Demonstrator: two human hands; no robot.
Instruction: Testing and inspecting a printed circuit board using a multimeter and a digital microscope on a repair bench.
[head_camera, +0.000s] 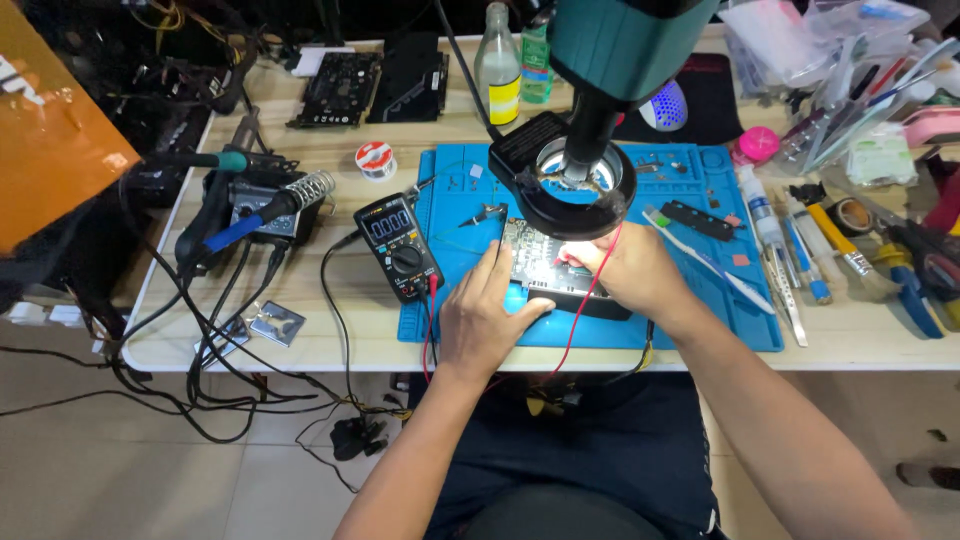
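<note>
Head view: left hand (487, 318) lies flat, fingers spread, steadying the circuit board (545, 262) on the blue mat (700, 300); right hand (632, 268), at the board's three o'clock, pinches a red probe lead (590, 300).

Pale wooden tabletop (300, 345), smooth and matt; blue rubbery work mat (700, 320), matt; green circuit board (540, 262) with glinting metal parts, under the bare left hand (485, 320) and right hand (630, 268); black plastic multimeter (398, 247) with glossy screen; thin red plastic-coated lead (585, 310); glossy black ring lamp (570, 190); clear glass-like bottle (497, 65), shiny.
</note>
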